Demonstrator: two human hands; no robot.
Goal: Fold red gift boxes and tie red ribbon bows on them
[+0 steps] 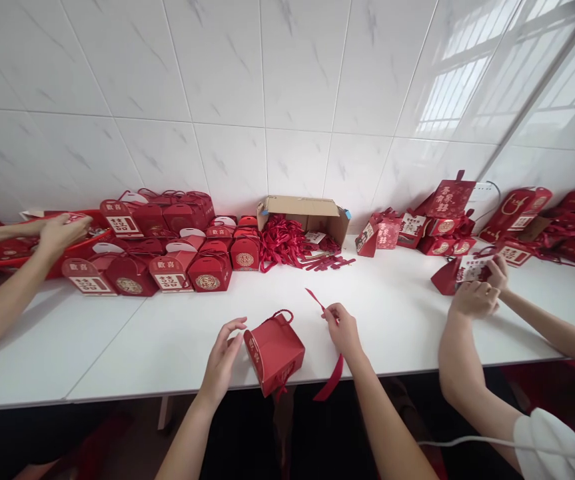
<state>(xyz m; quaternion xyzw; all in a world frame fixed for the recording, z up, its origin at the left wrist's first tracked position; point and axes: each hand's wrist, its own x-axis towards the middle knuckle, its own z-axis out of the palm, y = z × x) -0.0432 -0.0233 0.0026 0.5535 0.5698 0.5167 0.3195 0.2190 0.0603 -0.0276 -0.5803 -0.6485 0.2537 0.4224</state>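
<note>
A red gift box (276, 348) with a twisted cord handle sits tilted at the table's front edge, a small red ribbon bit at its lower side. My left hand (223, 357) is beside the box's left side, thumb and fingers apart; whether the fingertips touch it I cannot tell. To the right of the box, my right hand (342, 328) pinches a red ribbon (332, 381). One pointed end of the ribbon sticks out above the fingers, and the longer tail hangs down by the table edge.
Behind stands a cardboard box (310, 205) spilling red ribbons (283, 241). Finished-looking red boxes (172, 267) crowd the left back. On the right, a co-worker's hands (480, 293) handle a red triangular box (447, 277). Another person's hand (64, 233) reaches over a red basket (102, 239).
</note>
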